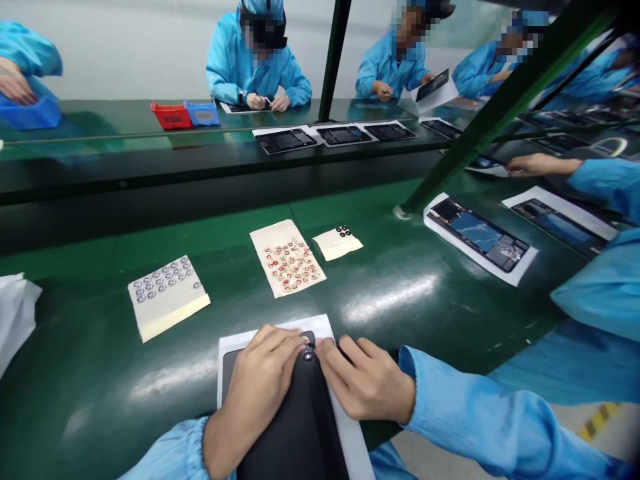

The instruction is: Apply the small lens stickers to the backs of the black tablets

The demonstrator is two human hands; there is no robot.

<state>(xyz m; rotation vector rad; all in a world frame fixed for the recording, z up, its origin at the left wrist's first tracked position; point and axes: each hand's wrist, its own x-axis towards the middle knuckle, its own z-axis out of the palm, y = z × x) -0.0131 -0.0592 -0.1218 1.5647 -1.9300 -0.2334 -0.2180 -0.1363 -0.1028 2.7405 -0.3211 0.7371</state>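
Note:
A black tablet back cover (300, 433) lies on a white sheet (350, 427) at the table's front edge, its camera corner pointing away from me. My left hand (263, 380) rests across the cover, with thumb and fingertips pressed together beside the camera openings (308, 355). From the right, my right hand (367, 379) meets it there in a pinch. Between the fingertips is a tiny piece with some red on it, mostly hidden; I cannot tell which hand grips it.
Beyond the cover lie a sheet of ring stickers (167, 287), a sheet of small red-marked pieces (290, 260) and a small sheet with black rings (340, 241). A green post (450, 147) rises at right. An opened tablet (477, 233) lies near a co-worker's sleeve (600, 287). Other people work opposite.

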